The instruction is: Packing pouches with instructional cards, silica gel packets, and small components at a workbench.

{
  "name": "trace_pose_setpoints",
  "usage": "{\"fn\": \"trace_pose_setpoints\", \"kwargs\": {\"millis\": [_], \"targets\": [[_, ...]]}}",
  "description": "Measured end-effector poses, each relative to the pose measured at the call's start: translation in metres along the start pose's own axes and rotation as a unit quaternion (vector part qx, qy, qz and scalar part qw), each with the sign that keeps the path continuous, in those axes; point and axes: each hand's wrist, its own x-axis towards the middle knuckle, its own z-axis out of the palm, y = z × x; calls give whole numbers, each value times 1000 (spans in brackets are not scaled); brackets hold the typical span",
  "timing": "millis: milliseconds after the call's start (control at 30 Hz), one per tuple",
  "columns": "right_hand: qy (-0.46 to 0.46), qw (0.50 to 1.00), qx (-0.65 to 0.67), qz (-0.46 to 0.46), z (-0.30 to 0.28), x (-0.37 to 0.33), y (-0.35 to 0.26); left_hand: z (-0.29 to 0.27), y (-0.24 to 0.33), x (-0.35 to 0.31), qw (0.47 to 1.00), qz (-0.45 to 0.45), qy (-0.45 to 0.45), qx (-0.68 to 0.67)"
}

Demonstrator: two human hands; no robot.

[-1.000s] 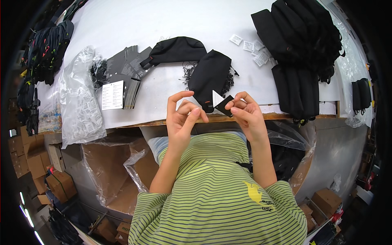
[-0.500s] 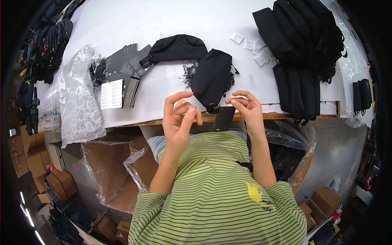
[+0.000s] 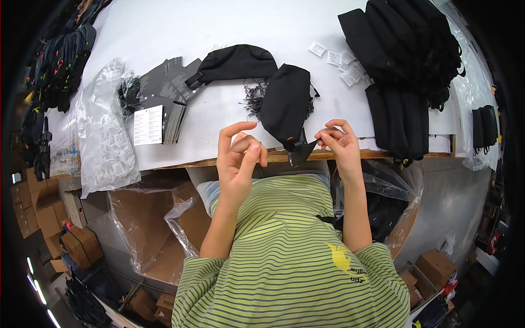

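Note:
A black fabric pouch (image 3: 285, 101) with a small orange tab lies at the table's front edge, its narrow end toward me. By that end is a black card hang tag (image 3: 299, 156), tilted over the edge. My right hand (image 3: 341, 146) pinches the tag's right corner between thumb and fingertips. To the left of the pouch, my left hand (image 3: 238, 156) is raised with curled fingers, thumb pressed to the fingertips; what it pinches, if anything, is too small to make out. A tangle of black cords (image 3: 255, 98) lies partly under the pouch.
Another black pouch (image 3: 240, 63) lies behind. Grey hang tags (image 3: 158, 82) and a clear bag of white labels (image 3: 106, 136) are at left. Loose white labels (image 3: 350, 75) and piled black pouches (image 3: 407, 54) are at right. Below the table stands a plastic-lined carton (image 3: 145, 229).
My right hand has shifted slightly right and now has the hang tag's corner, which is drawn sideways; before, the tag hung straighter. My left hand has hardly moved.

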Motion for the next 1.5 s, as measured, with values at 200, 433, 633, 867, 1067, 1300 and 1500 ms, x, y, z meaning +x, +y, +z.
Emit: {"fn": "trace_pose_setpoints", "kwargs": {"millis": [200, 433, 633, 867, 1067, 1300, 1500], "targets": [[12, 996, 44, -80, 7, 1, -2, 4, -9, -2, 998, -36, -48, -3], [-21, 996, 78, -39, 15, -7, -12, 4, -12, -4, 997, -32, -65, 38], [5, 998, 31, -62, 33, -19, -23, 9, -13, -5, 995, -44, -92, 17], [-43, 996, 3, -81, 59, -30, -24, 13, -11, -5, 990, -29, -131, 44], [-89, 993, 26, -68, 63, -31, -25, 13, -11, -7, 989, -5, -136, 60], [-90, 993, 29, -68, 65, -31, -23, 10, -13, -6, 986, -4, -154, 68], [-94, 993, -4, -77, 66, -31, -24, 9, -14, -6, 985, -16, -153, 74]]}}
